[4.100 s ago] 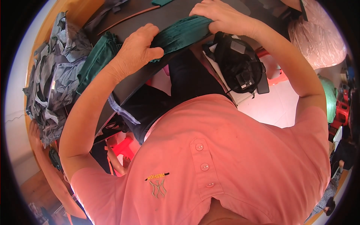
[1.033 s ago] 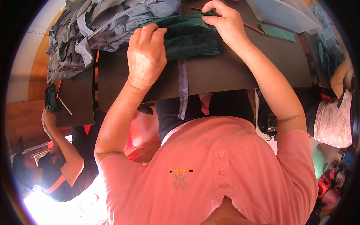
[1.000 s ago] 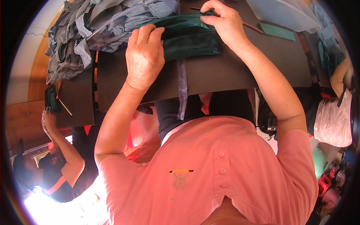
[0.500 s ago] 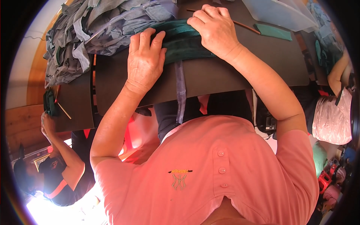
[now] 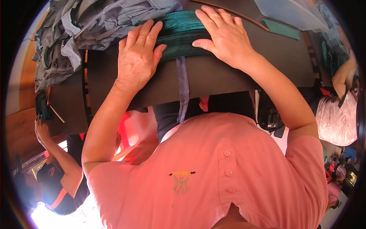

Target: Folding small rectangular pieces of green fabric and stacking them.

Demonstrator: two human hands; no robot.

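Fingers (image 5: pixel 146 34) of the left hand (image 5: pixel 137 57) lie flat and close together on a folded piece of dark green cloth (image 5: pixel 179 32), palm down, the thumb resting on the cloth's near edge. Beside it the right hand (image 5: pixel 223 36) presses on the same cloth with its fingers (image 5: pixel 213 15) slightly spread and the thumb stretched along the fold toward the left hand — neither hand pinches anything, both simply bear down. The green cloth sits on a dark table (image 5: pixel 213 72), near its far side, and a narrow grey-blue strap (image 5: pixel 183 87) hangs from under it over the table's near edge. Just left of the cloth rises a heap of grey fabric pieces (image 5: pixel 91 26), touching it. A thin brown stick (image 5: pixel 232 13) and a small green cloth strip (image 5: pixel 280 29) lie further right on the table. Another person's hand (image 5: pixel 42 129) shows at the left, below the table's edge.
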